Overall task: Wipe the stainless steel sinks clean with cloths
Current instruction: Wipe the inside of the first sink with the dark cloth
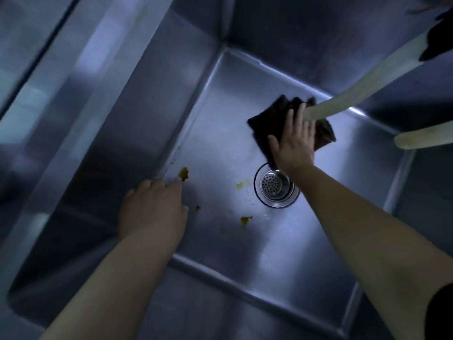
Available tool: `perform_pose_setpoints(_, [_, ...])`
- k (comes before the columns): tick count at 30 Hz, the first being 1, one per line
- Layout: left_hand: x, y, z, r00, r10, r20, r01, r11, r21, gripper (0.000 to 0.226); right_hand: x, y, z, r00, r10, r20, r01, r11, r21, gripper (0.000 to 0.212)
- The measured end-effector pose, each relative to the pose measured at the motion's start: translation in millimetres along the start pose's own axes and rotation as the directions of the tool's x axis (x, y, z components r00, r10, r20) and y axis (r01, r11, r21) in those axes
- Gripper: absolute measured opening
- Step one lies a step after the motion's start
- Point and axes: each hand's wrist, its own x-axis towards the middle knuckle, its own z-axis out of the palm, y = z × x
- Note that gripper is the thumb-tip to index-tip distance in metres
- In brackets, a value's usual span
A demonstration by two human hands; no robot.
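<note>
Nearest the camera, two bare forearms reach down into a deep stainless steel sink (137,133), its basin floor lit in the middle and its walls in shadow. Toward the left wall, the left hand (153,208) rests low in the basin with its fingers (157,185) loosely curled and grasping nothing, their tips touching the seam where floor meets wall, just beside a yellow-brown smear (183,174). Smaller specks of the same residue (245,220) lie scattered on the floor between that hand and the drain strainer (275,186), which sits roughly at the centre. Just beyond the drain, the right hand (293,141) lies flat with fingers spread, pressing a dark cloth (263,121) against the basin floor; the palm holds it down rather than gripping it. Farther back, a pale hose (367,88) slants in from the upper right so that its end is just over the cloth, and a second pale tube (426,139) enters from the right edge; I cannot tell whether water is running. The step in hand looks like wiping the far part of the floor, with the cleaning only partly done since the residue remains. The next move probably calls for drawing the cloth back past the drain toward the left seam, pressing firmly over each speck and into the corner crease where the largest smear sits.
</note>
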Motion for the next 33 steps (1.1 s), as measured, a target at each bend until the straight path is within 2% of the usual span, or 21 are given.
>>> perform_pose_setpoints(3, [-1,1,1,1.000,0.019,0.001,-0.019,1.000,-0.009,0.038,-15,9,5,0.984,0.175,0.027,-0.175,0.985,0.005,0.073])
perform_pose_setpoints(6, [-2,3,-1,0.999,0.035,-0.012,-0.035,0.999,-0.030,0.039,-24,-11,6,0.978,0.203,0.049,-0.205,0.978,0.032,0.074])
perform_pose_setpoints(7, [-3,4,-2,0.999,0.037,-0.022,-0.037,0.999,-0.037,0.038,-30,-20,6,0.986,0.156,0.052,-0.157,0.987,0.028,0.075])
perform_pose_setpoints(9, [-5,6,-5,0.998,0.041,-0.044,-0.043,0.998,-0.050,0.035,-47,-43,8,0.997,-0.028,0.068,0.028,1.000,0.000,0.075])
perform_pose_setpoints(11, [-10,4,-8,0.996,0.060,-0.068,-0.065,0.995,-0.070,0.034,-72,-63,13,0.970,-0.222,0.096,0.225,0.974,-0.025,0.076])
perform_pose_setpoints(14, [-21,-4,-15,0.988,0.108,-0.109,-0.122,0.985,-0.126,0.039,-118,-74,21,0.904,-0.412,0.117,0.419,0.907,-0.037,0.076])
perform_pose_setpoints(18, [-44,-20,-31,0.982,0.186,-0.038,-0.190,0.967,-0.171,0.045,-170,-47,21,0.826,-0.538,0.168,0.553,0.831,-0.054,0.072])
perform_pose_setpoints(22, [-70,-42,-42,0.958,0.287,-0.003,-0.287,0.958,-0.031,0.037,-221,-4,19,0.764,-0.581,0.279,0.622,0.779,-0.082,0.073])
perform_pose_setpoints(24, [-81,-56,-44,0.927,0.373,-0.051,-0.372,0.928,0.026,0.030,-245,10,18,0.754,-0.582,0.304,0.631,0.771,-0.090,0.076])
perform_pose_setpoints(27, [-93,-75,-47,0.883,0.454,-0.117,-0.447,0.891,0.084,0.035,-255,7,16,0.786,-0.537,0.305,0.584,0.807,-0.083,0.087])
perform_pose_setpoints(30, [-95,-85,-45,0.837,0.526,-0.150,-0.515,0.850,0.109,0.041,-228,-23,15,0.824,-0.490,0.284,0.525,0.849,-0.057,0.096])
perform_pose_setpoints(33, [-94,-90,-39,0.822,0.531,-0.204,-0.529,0.846,0.073,0.037,-179,-61,13,0.873,-0.416,0.252,0.441,0.896,-0.049,0.092])
